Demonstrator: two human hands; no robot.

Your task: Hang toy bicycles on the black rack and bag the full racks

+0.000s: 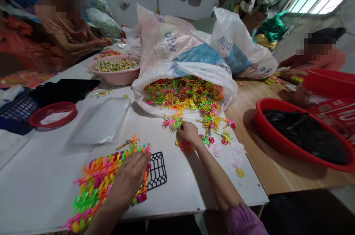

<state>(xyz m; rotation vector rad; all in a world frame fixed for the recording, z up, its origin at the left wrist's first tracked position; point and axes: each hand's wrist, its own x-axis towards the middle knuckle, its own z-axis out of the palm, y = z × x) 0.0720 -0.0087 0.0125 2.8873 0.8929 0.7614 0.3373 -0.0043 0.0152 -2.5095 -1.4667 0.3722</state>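
The left hand (132, 171) lies palm down over rows of bright plastic pieces (93, 185) set on a black grid (158, 176), its fingers stretched together and lightly bent at the grid's bare right end; whether it grips a piece cannot be told. The right hand (190, 132) reaches to the loose pieces (212, 119) spilled before the open mouth of a white sack (156, 50), fingers curled and partly closed among them; its hold is hidden too. The grid sits near the front edge of the white table (173, 198), with a clear plastic packet (101, 122) behind it. Farther back, a pink basin (115, 77) holds more small items beside the sack. On the right, a red basin (273, 140) contains black plastic (302, 135). 2 other people sit farther off, 1 on each side.
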